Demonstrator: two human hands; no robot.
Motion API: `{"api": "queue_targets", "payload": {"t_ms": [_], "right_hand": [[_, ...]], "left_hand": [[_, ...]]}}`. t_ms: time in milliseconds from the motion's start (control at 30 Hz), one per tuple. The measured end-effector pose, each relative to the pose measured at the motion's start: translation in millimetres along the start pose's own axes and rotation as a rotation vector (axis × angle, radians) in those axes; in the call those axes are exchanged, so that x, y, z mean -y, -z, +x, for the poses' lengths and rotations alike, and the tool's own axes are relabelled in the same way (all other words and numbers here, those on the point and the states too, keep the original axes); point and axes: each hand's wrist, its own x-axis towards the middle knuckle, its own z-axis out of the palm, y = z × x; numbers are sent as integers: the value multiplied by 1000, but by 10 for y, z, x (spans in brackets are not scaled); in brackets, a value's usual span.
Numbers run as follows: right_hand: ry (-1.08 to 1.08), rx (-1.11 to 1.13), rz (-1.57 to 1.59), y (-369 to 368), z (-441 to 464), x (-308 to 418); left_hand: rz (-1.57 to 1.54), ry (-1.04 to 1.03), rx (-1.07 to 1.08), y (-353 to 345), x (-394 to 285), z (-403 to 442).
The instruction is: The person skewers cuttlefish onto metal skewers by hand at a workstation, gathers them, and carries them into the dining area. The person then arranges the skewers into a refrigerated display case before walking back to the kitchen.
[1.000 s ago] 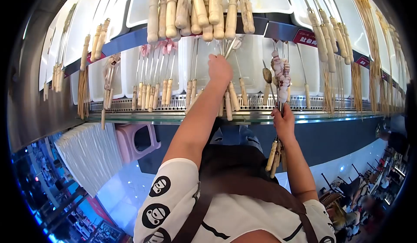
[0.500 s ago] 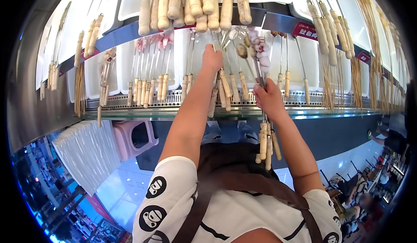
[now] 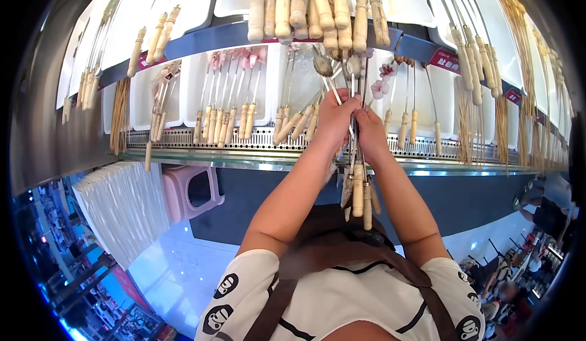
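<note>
My left hand (image 3: pixel 337 121) and my right hand (image 3: pixel 372 135) are together in front of the lower display shelf. Both are closed around metal skewers; their wooden handles (image 3: pixel 358 188) hang below my hands. Pinkish-white pieces (image 3: pixel 379 89) and a dark, rounded, spoon-shaped piece (image 3: pixel 323 66) show at the upper ends; I cannot tell what food they are. Which skewers belong to which hand is partly hidden by the fingers. Close to my left hand, loose skewer handles (image 3: pixel 294 124) lean in a white tray (image 3: pixel 279 66).
Skewers with pink pieces (image 3: pixel 253 55) lie in a tray to the left. Overhead, a row of wooden handles (image 3: pixel 317 5) juts over the upper shelf's edge. Thin bamboo sticks (image 3: pixel 467 127) hang at right. A glass edge (image 3: pixel 268 165) and a pink stool (image 3: pixel 183 191) are below.
My left hand has come back from the tray, down and right, with skewers in it. My right hand has moved slightly left and up, so the hands now meet.
</note>
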Motion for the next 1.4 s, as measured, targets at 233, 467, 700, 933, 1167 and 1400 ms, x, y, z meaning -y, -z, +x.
{"api": "queue_targets", "payload": {"t_ms": [233,467,700,933,1167,1400], "right_hand": [[69,-85,49,-68,-14,-108],[-21,-14,144,-97,-77,13],[10,-173,221,-254,-128,-40],[33,-152,212,-190,-68,-8],[-10,-182,148,-3,16,46],[-292,61,204,-425,-175,52]], "left_hand": [[100,-64,5,164,116,108],[23,-11,32,115,-38,-21],[-114,11,67,146,-2,69],[-162,91,322,353,-151,19],[-112,93,278,699,-200,-184],[-322,115,337,598,-118,-473]]}}
